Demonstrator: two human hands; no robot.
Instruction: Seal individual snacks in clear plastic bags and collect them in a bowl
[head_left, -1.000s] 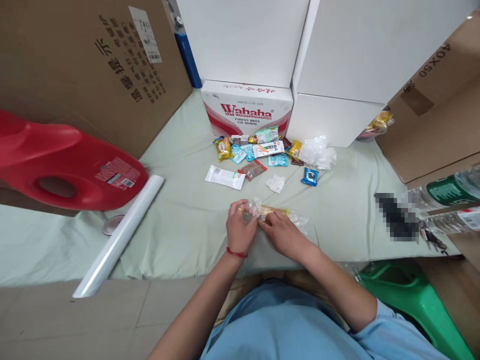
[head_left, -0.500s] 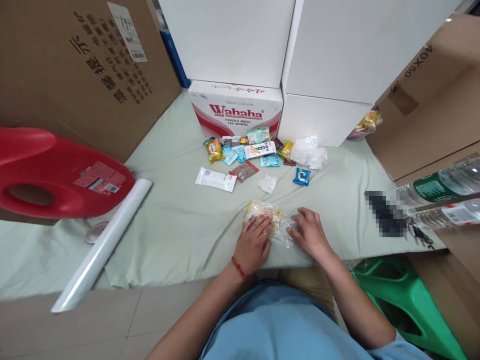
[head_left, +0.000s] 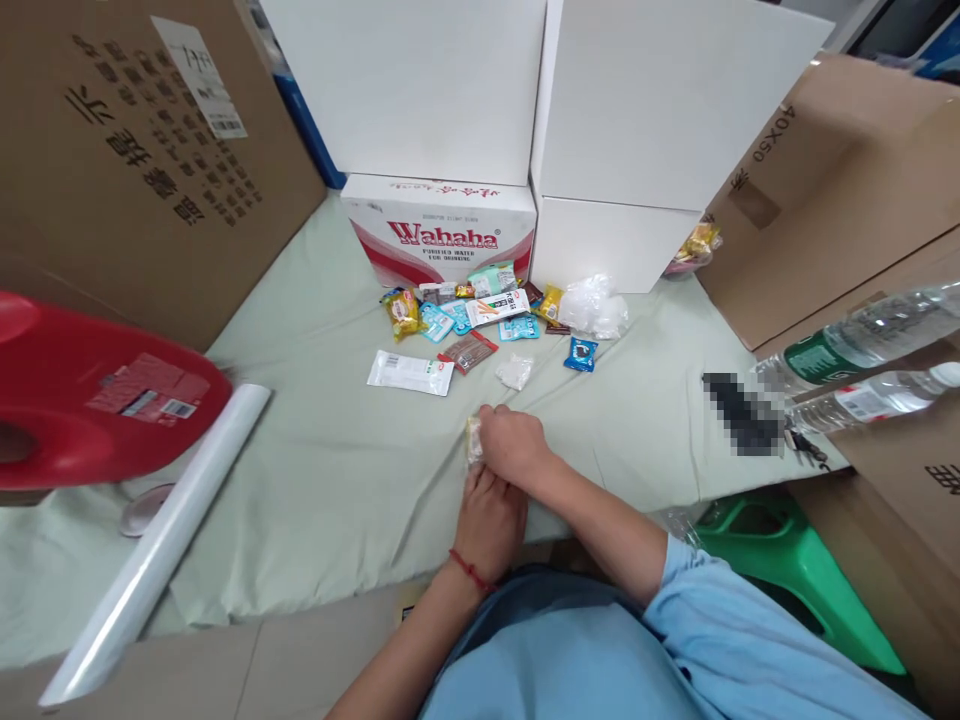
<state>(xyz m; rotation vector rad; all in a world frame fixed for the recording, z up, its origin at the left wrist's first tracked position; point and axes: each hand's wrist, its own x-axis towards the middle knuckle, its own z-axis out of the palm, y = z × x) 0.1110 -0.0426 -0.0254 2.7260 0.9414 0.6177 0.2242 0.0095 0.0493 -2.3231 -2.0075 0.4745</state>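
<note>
A crinkled clear plastic wrapper with yellow print (head_left: pixel 473 441) lies on the cloth near the table's front edge, mostly hidden by my hands. My right hand (head_left: pixel 516 446) reaches across from the right and curls over its upper part, fingers closed on it. Just below, my left hand (head_left: pixel 491 515), a red string bracelet at its wrist, presses its bunched fingers on the wrapper's lower end; those fingertips are partly covered. Beyond my hands lie a small crumpled clear wrapper (head_left: pixel 514 373), a red-brown snack packet (head_left: pixel 468 352), a white packet (head_left: pixel 410 372) and a blue packet (head_left: pixel 580 354).
Several snack packets and a clear plastic bag (head_left: pixel 594 306) lie before the Wahaba-style printed water carton (head_left: pixel 442 235). A red jug (head_left: pixel 112 400) and a white roll (head_left: pixel 157 545) are at left. Plastic bottles (head_left: pixel 832 355) are at right, above a green stool (head_left: pixel 810 580).
My right hand has crossed leftward over the wrapper and closed on it, above my left hand. The wrapper is now mostly covered and looks more gathered. The view has shifted slightly right.
</note>
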